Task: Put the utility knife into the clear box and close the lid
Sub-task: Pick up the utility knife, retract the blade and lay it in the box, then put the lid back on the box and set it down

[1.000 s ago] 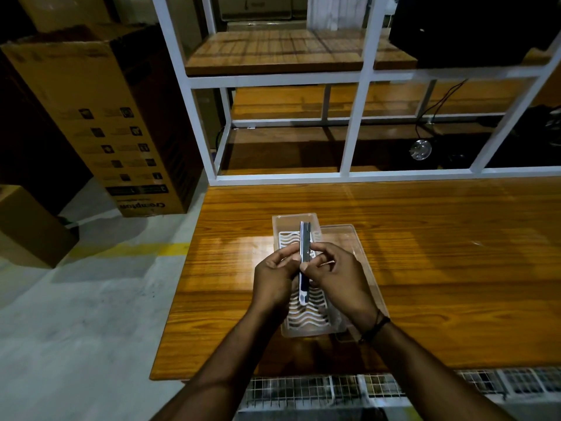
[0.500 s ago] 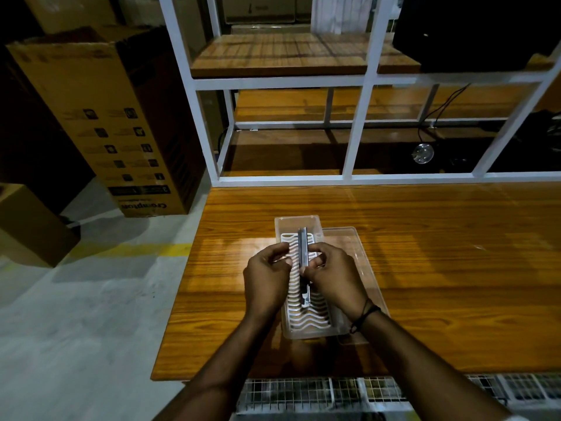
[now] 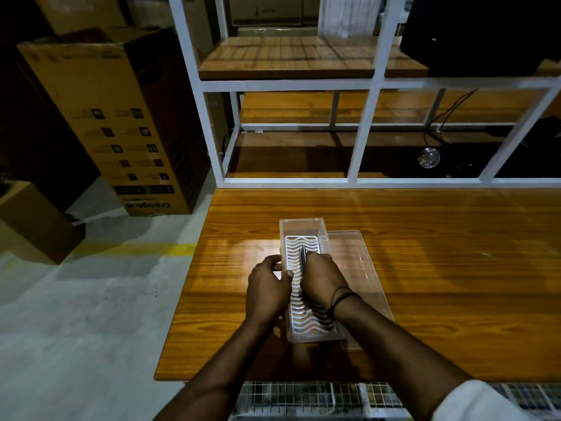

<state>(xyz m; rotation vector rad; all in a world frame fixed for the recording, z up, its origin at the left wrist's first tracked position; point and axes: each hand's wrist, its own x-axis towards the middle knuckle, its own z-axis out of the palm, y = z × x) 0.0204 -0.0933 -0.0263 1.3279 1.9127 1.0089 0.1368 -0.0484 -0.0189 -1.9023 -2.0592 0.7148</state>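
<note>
The clear box (image 3: 302, 226) lies lengthwise on the wooden table, with a white wavy insert in its bottom. The utility knife (image 3: 303, 256) is down inside the box along its length; only its far end shows past my fingers. My right hand (image 3: 321, 276) reaches into the box and covers most of the knife, fingers closed around it. My left hand (image 3: 267, 288) rests against the box's left wall, fingers curled on the rim. The clear lid (image 3: 355, 262) lies flat on the table to the right of the box, partly under it.
The wooden table (image 3: 440, 268) has its left edge just left of my left hand. A white metal shelf frame (image 3: 364, 132) stands at the table's back. Cardboard boxes (image 3: 121, 123) stand on the floor to the left. A wire rack runs below the near edge.
Both hands have come down with the knife, from above the box to inside it. My left hand has left the knife and moved to the box's left rim.
</note>
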